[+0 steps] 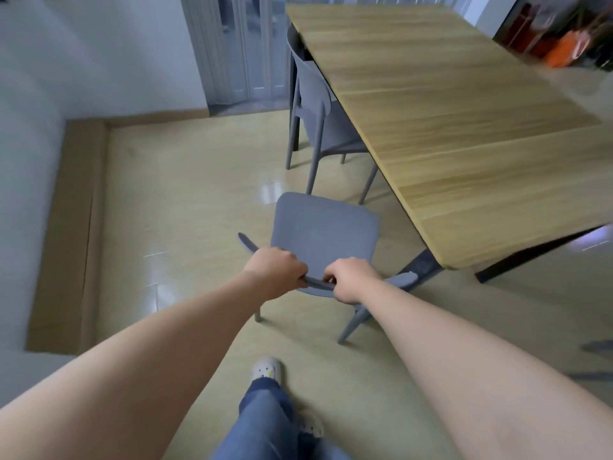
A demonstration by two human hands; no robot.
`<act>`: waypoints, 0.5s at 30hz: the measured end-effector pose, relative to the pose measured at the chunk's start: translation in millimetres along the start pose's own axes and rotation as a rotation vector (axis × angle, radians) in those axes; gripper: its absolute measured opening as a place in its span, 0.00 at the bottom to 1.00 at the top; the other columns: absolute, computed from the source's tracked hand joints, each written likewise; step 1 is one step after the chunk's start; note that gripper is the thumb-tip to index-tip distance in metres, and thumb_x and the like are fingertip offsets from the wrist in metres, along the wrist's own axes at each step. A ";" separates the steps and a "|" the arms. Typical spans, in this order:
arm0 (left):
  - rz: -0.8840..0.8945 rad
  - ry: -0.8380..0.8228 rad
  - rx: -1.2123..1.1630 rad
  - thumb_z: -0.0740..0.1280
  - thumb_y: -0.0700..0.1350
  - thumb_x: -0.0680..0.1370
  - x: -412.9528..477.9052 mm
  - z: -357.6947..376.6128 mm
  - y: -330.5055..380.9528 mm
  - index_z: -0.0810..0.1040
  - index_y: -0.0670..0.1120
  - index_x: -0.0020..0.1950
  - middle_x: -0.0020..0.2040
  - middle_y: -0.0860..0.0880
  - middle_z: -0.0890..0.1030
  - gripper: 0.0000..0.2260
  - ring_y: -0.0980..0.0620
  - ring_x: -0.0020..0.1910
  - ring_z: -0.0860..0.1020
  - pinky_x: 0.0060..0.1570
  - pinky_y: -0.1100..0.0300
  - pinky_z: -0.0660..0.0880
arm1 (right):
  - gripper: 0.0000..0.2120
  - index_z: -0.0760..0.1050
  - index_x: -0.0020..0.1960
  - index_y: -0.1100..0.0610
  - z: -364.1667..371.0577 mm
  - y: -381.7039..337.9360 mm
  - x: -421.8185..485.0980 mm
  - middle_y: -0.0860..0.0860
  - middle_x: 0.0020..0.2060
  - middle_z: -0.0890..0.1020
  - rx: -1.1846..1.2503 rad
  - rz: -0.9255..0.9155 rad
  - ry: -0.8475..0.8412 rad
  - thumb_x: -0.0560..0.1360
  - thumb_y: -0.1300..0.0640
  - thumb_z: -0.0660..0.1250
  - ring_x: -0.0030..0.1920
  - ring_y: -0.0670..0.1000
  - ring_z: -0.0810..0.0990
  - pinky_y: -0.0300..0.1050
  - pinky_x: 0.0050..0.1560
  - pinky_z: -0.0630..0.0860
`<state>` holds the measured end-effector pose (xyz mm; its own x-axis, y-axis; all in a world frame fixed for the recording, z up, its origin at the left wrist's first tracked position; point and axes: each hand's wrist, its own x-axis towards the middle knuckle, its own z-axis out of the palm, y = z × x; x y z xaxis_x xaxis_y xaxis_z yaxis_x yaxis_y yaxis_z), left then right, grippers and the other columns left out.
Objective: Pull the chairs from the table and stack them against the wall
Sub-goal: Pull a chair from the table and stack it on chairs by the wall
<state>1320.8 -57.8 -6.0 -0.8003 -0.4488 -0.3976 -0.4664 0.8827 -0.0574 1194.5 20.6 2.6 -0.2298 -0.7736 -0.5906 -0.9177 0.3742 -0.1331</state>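
A grey plastic chair [325,227] stands on the floor, clear of the near left corner of the wooden table [457,121]. My left hand [277,272] and my right hand [353,278] both grip the top rail of its curved backrest, close together. A second grey chair [318,104] is tucked under the table's left side further back, its seat partly hidden by the tabletop. The white wall [39,134] with its tan skirting runs along the left.
Open tiled floor [185,200] lies between the chair and the left wall. A folding door [238,51] is at the back. Orange and red items [564,44] sit at the far right. My feet in white shoes [265,368] are just behind the chair.
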 end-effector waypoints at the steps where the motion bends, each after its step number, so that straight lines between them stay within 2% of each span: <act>1: 0.008 -0.017 -0.004 0.56 0.54 0.82 -9.6 3.1 2.5 0.77 0.46 0.57 0.53 0.45 0.81 0.16 0.43 0.54 0.79 0.39 0.57 0.66 | 0.22 0.76 0.63 0.47 5.9 -4.4 -7.8 0.51 0.61 0.80 -0.004 -0.002 -0.004 0.73 0.64 0.59 0.62 0.57 0.77 0.44 0.55 0.74; 4: 0.011 -0.048 -0.099 0.59 0.52 0.81 -37.1 14.9 0.3 0.77 0.45 0.58 0.55 0.45 0.79 0.14 0.43 0.55 0.79 0.42 0.54 0.70 | 0.23 0.76 0.63 0.47 22.0 -20.3 -28.0 0.51 0.61 0.80 -0.003 0.006 -0.004 0.73 0.64 0.58 0.62 0.57 0.76 0.44 0.56 0.74; 7: -0.012 -0.067 -0.234 0.59 0.47 0.80 -62.0 28.7 -13.0 0.77 0.45 0.59 0.57 0.45 0.78 0.12 0.45 0.56 0.77 0.48 0.54 0.73 | 0.23 0.76 0.63 0.47 33.8 -41.5 -47.5 0.51 0.62 0.79 -0.004 0.040 0.012 0.74 0.65 0.57 0.62 0.57 0.76 0.43 0.53 0.72; 11: 0.017 -0.069 -0.276 0.60 0.45 0.80 -88.4 42.1 -24.3 0.77 0.44 0.59 0.58 0.45 0.77 0.11 0.45 0.57 0.77 0.46 0.55 0.71 | 0.22 0.75 0.64 0.46 49.4 -73.9 -66.5 0.50 0.63 0.79 0.019 0.107 0.014 0.75 0.64 0.57 0.63 0.56 0.76 0.44 0.56 0.73; 15: 0.068 -0.073 -0.274 0.60 0.45 0.79 -105.2 53.2 -30.6 0.77 0.44 0.58 0.57 0.44 0.77 0.10 0.44 0.56 0.77 0.48 0.53 0.73 | 0.21 0.76 0.62 0.47 65.1 -99.8 -85.6 0.51 0.61 0.79 0.049 0.187 0.039 0.75 0.64 0.57 0.62 0.57 0.76 0.44 0.52 0.72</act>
<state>1439.4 -30.2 -11.1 -0.8087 -0.3703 -0.4571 -0.5052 0.8353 0.2171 1326.9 82.8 14.6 -0.4082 -0.7073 -0.5772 -0.8413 0.5368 -0.0629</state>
